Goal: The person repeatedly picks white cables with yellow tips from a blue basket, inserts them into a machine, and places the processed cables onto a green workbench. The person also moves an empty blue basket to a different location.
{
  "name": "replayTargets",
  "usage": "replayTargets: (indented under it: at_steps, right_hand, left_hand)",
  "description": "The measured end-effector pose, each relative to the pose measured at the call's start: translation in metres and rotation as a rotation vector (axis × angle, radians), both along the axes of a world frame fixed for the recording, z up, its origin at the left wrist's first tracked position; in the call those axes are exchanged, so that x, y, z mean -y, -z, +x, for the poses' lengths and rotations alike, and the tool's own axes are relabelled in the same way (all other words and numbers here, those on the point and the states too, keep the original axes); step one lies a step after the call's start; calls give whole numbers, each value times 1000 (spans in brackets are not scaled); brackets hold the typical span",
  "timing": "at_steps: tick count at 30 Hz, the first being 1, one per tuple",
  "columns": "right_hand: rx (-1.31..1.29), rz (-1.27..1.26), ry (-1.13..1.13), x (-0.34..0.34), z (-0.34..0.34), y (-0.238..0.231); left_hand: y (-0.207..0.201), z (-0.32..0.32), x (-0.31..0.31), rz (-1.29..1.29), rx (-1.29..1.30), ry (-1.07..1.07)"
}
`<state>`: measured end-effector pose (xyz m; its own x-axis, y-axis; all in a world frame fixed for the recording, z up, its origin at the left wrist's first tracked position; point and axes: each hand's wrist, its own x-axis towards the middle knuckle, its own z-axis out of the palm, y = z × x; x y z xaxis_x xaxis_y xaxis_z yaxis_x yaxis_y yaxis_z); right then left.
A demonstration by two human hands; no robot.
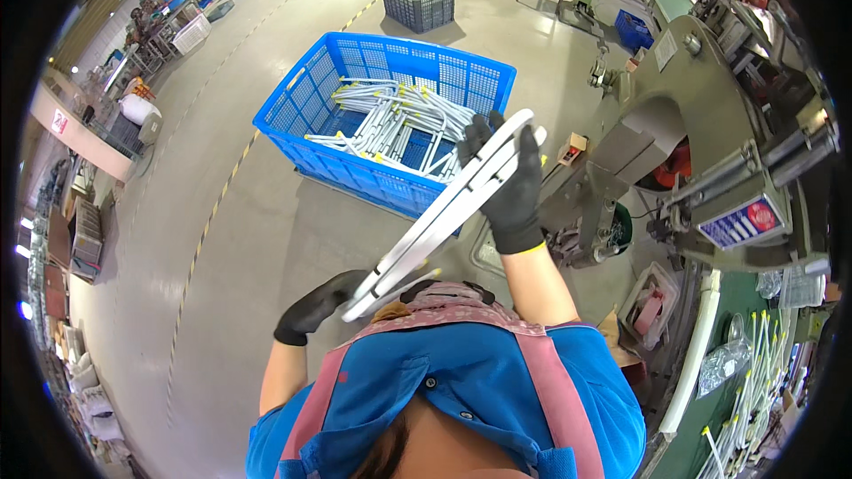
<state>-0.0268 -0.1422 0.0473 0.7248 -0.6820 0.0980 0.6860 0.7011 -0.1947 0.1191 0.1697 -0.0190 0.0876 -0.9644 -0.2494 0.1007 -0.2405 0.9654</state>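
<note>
A small bundle of white bent metal tubes (437, 223) slants across in front of my body, its dark slots or bands showing along the length. My right hand (516, 200), in a black glove, grips the upper, curved end with fingers wrapped round the tubes. At the lower end, my gloved left hand (324, 303) closes on the tubes near my apron; its fingertips are partly hidden behind them. Beyond the bundle stands a large blue plastic crate (368, 174) with mesh walls. Inside it lie many similar tubes (399, 115), some with yellow ends.
A large green-grey machine (710, 111) stands close on my right, with a small open box (574, 147) on it. At lower right, long thin tubes (750, 390) lie on a green surface. Farther off is a dark crate (417, 9) with a liner. Yellow-black floor tape (206, 231) runs along the left.
</note>
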Motion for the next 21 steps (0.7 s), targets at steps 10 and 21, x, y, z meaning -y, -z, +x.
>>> replayTargets:
  at_steps: [10,21]
  right_hand:
    - [18,-310,-247,-132,-22,-1]
    - [-397,-97,-71,-228,-45,33]
  left_hand:
    - [88,-99,-106,22,636,-186]
    - [93,-128,-162,-16,980,-275]
